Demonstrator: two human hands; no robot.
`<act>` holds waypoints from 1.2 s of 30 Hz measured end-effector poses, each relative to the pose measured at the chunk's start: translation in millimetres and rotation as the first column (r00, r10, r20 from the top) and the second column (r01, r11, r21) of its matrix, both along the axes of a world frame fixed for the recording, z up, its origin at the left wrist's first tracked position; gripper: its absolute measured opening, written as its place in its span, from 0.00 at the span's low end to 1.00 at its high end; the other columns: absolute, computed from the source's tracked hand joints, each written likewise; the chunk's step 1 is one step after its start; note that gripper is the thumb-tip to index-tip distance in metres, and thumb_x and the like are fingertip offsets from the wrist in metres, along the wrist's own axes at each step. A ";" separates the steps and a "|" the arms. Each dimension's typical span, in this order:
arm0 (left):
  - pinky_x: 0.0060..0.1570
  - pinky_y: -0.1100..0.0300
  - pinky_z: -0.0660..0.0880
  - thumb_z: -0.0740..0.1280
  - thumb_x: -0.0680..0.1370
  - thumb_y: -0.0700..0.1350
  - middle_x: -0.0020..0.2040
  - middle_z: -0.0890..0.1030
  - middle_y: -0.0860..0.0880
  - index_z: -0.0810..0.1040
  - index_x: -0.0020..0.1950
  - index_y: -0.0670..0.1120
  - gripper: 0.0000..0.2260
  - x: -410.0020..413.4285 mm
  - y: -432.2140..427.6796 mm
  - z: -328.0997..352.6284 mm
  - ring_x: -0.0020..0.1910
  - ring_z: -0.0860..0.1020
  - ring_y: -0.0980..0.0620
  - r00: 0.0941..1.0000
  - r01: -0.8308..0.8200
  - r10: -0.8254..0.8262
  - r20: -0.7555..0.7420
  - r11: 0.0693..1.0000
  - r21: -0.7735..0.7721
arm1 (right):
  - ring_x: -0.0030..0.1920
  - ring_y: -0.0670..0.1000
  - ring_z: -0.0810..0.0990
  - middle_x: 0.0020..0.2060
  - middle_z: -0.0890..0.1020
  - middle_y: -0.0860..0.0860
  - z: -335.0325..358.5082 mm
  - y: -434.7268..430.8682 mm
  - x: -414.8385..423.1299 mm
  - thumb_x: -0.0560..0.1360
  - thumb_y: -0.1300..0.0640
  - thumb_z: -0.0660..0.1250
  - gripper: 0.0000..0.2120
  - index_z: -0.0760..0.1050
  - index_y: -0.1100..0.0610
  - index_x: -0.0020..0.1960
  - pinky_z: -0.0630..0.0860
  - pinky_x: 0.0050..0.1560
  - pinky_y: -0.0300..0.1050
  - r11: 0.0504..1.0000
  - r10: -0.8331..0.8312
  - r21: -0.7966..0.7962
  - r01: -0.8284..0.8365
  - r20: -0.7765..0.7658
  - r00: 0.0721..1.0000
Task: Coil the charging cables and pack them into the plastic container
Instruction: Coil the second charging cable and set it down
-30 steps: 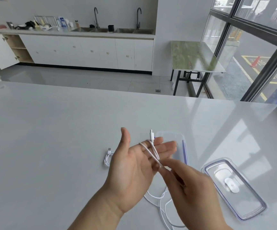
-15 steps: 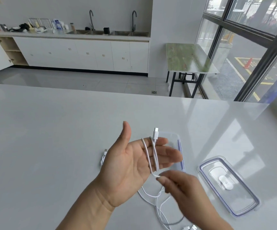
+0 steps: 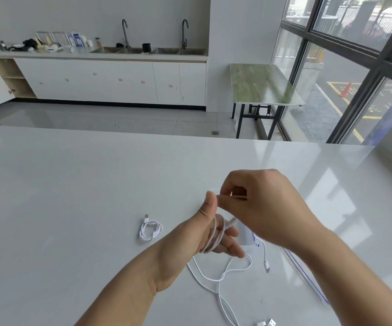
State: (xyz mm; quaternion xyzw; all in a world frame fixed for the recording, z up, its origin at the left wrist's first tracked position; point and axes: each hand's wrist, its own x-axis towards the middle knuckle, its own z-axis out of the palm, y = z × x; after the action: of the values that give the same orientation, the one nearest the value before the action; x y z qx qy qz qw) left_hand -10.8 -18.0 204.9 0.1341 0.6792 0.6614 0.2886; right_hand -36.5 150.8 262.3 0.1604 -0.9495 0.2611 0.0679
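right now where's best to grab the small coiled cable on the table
Pinch the coiled cable across its bundled loops from above: it lies flat on the table as a narrow oval; tugging the plug end might uncoil it.

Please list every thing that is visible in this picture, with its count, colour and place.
coiled cable: one, white, on the table, left of centre
cable being wound: one, white, around the left hand, tail on the table
plastic container: one, clear, mostly hidden behind that hand
lid: one, clear, blue seal, beside right forearm
table: one, white, foreground
taps: two, dark, far counter
left hand: fingers straight, carrying the loops
right hand: pinching the cable near left thumb
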 end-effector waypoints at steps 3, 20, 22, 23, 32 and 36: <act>0.57 0.60 0.75 0.49 0.73 0.73 0.43 0.74 0.36 0.74 0.52 0.32 0.43 -0.9 5.3 0.5 0.46 0.74 0.43 0.988 -0.154 0.152 0.027 0.966 0.208 | 0.28 0.43 0.73 0.26 0.76 0.41 -11.5 -8.7 23.8 0.75 0.45 0.70 0.06 0.82 0.47 0.43 0.71 0.31 0.40 0.998 -0.024 -0.054 0.018 -0.103 0.994; 0.72 0.42 0.62 0.53 0.76 0.70 0.64 0.78 0.30 0.72 0.66 0.35 0.40 2.0 -2.3 20.3 0.67 0.75 0.33 0.919 -0.375 0.137 0.371 0.601 0.706 | 0.27 0.44 0.72 0.26 0.77 0.49 -125.6 16.5 59.3 0.76 0.42 0.66 0.07 0.80 0.43 0.46 0.72 0.35 0.42 0.883 0.052 -0.452 0.127 0.363 0.930; 0.72 0.42 0.64 0.52 0.76 0.71 0.63 0.78 0.29 0.71 0.67 0.34 0.41 2.6 -2.1 18.4 0.67 0.75 0.32 0.922 -0.362 0.126 0.367 0.621 0.696 | 0.27 0.45 0.72 0.25 0.76 0.48 -123.1 22.9 46.9 0.72 0.38 0.67 0.14 0.82 0.46 0.43 0.72 0.35 0.46 0.874 0.064 -0.458 0.164 0.444 0.894; 0.72 0.41 0.65 0.53 0.75 0.71 0.63 0.78 0.29 0.71 0.68 0.34 0.42 3.2 -2.2 17.3 0.67 0.75 0.32 0.928 -0.340 0.111 0.355 0.640 0.689 | 0.27 0.46 0.71 0.24 0.76 0.47 -120.0 24.6 40.2 0.72 0.37 0.68 0.15 0.83 0.48 0.40 0.71 0.34 0.46 0.881 0.064 -0.439 0.174 0.475 0.877; 0.64 0.46 0.73 0.46 0.73 0.72 0.57 0.81 0.29 0.72 0.63 0.30 0.47 4.7 -0.1 3.8 0.60 0.80 0.34 0.985 0.006 -0.057 0.163 0.954 0.300 | 0.28 0.44 0.73 0.27 0.78 0.47 -60.1 26.6 -21.0 0.73 0.59 0.67 0.07 0.78 0.52 0.36 0.76 0.36 0.48 0.987 0.094 -0.155 -0.033 0.404 0.910; 0.65 0.53 0.71 0.45 0.72 0.75 0.57 0.84 0.35 0.76 0.61 0.39 0.44 5.1 6.2 2.1 0.59 0.82 0.41 0.992 0.048 -0.044 0.115 0.998 -0.031 | 0.29 0.47 0.75 0.27 0.78 0.46 -17.1 11.8 -20.9 0.77 0.51 0.70 0.10 0.79 0.54 0.39 0.76 0.37 0.46 0.986 0.159 -0.093 -0.135 0.345 0.925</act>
State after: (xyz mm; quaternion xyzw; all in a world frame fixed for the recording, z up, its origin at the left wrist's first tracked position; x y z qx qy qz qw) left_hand -5.7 -11.8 206.9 0.1070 0.6693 0.6496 0.3443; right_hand -57.4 162.6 245.2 0.1796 -0.9223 0.3217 -0.1171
